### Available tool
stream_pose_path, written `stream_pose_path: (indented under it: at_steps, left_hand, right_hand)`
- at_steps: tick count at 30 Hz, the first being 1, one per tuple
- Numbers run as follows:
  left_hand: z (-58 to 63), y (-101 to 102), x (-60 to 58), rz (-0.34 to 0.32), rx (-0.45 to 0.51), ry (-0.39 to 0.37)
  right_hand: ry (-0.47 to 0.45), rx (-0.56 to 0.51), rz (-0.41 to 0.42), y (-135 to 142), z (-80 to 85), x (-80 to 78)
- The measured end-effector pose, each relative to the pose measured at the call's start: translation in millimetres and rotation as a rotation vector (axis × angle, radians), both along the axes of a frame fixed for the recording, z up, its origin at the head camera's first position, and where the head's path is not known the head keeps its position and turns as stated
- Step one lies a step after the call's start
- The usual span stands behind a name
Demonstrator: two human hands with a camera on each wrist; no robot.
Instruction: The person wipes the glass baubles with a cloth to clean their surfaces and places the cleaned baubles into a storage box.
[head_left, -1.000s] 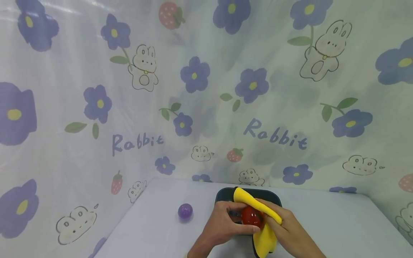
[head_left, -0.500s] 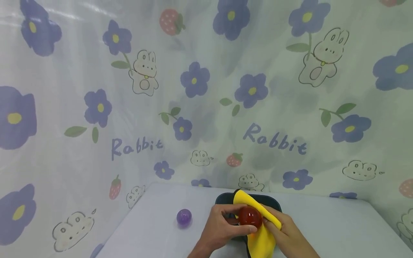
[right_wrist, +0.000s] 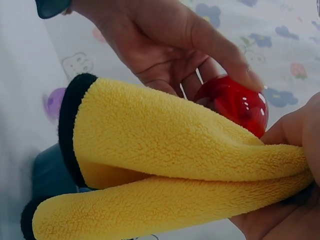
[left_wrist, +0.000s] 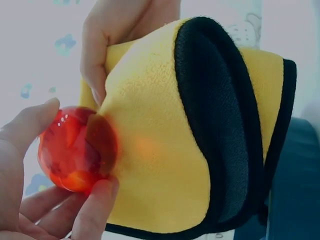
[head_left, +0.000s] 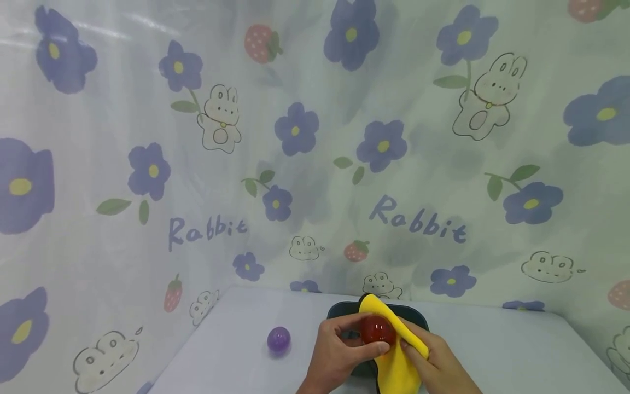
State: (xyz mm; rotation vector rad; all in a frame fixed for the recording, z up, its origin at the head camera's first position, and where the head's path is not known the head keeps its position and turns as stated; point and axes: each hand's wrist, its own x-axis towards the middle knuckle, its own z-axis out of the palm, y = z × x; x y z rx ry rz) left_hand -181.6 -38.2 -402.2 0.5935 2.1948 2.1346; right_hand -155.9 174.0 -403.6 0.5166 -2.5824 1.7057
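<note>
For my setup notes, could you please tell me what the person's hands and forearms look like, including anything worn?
The left hand and right hand are bare, with no gloves, rings or markings visible. No sleeves show. In the right wrist view, a dark teal piece, kind unclear, borders the left wrist.

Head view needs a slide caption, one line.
Left grip holding a red ball, right grip a yellow cloth, partly hiding a dark container; purple ball off to the left.

Dk container (head_left: pixel 413 312) partly out of view b/h yel. cloth (head_left: pixel 397 368)
</note>
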Motion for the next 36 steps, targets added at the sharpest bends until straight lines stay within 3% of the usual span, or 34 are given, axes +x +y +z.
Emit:
stream_pose_path:
  at_steps: [9, 17, 21, 26, 29, 36]
  left_hand:
    - [-1.3, -5, -5.0, 0.054, -0.056, -0.022]
    - [-3.2, -5, -5.9, 0.010, -0.078, -0.045]
    - [-4.8, -6, -7.0, -0.041, -0.056, -0.045]
    - [-8.1, -6, -8.3, -0.072, -0.109, 0.031]
    - [-10.8, -6, -8.4, -0.085, -0.145, 0.075]
    - [-14.5, -3, -4.2, -0.150, -0.162, 0.091]
  right_hand:
    - [0.039, 0.014, -0.005, -3, -0.4, 2.8]
    - [0.138, 0.090, -0.070, -8, -2.3, 6.7]
    - [0.295, 0.118, -0.062, -10, -5.5, 6.0]
    - [0.628, 0.196, -0.067, -13, -14.2, 3.6]
    - [0.725, 0.218, -0.074, -13, -18.6, 1.0]
    - [0.609, 0.248, -0.067, -9, -21.3, -1.1]
